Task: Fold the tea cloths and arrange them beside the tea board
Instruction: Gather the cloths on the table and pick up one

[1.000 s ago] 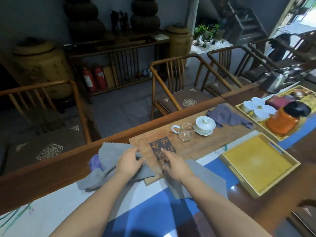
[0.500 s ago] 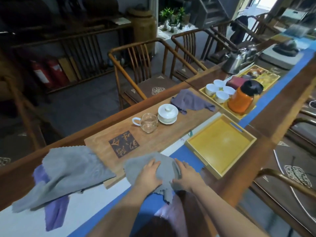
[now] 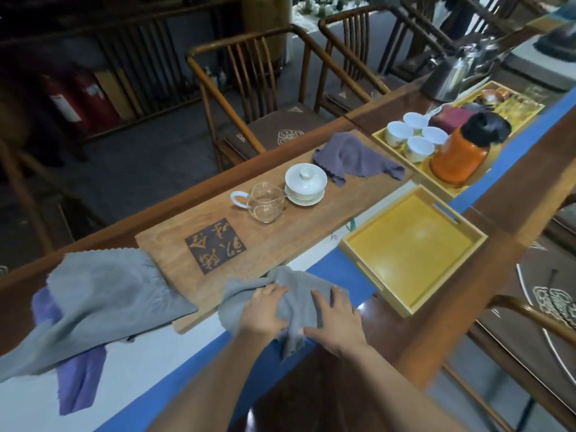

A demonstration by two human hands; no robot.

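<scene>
- Both hands are laid on one grey tea cloth (image 3: 299, 294) at the near edge of the counter (image 3: 505, 219): the left hand (image 3: 263, 310) is pressed on its middle with the fingertips gathering a ridge of fabric, and the right hand (image 3: 335, 319) is spread flat on its right part, fingers apart.
- That cloth is seen bunched and rumpled, partly lapped over the near edge of the tea board (image 3: 249, 241), with one corner hung over the counter's front edge; no clean fold is judged to be made in it yet.
- Further left, a second grey cloth (image 3: 103, 297) is draped loose over the board's left corner, with a purple cloth (image 3: 78, 378) trapped beneath it; both are unfolded.
- At the board's far right end a dark grey cloth (image 3: 352, 157) is left crumpled, just beside the lidded white cup (image 3: 305, 182) and the glass pitcher (image 3: 265, 201).
- The task is therefore judged barely begun: four cloths are to be folded, and none is arranged beside the board.
- Bare room for folding is offered on the pale and blue runner (image 3: 187, 347) between the hands and the left-hand cloths.
- To the right, the space is bounded by the empty yellow tray (image 3: 461, 219), near the right hand.
</scene>
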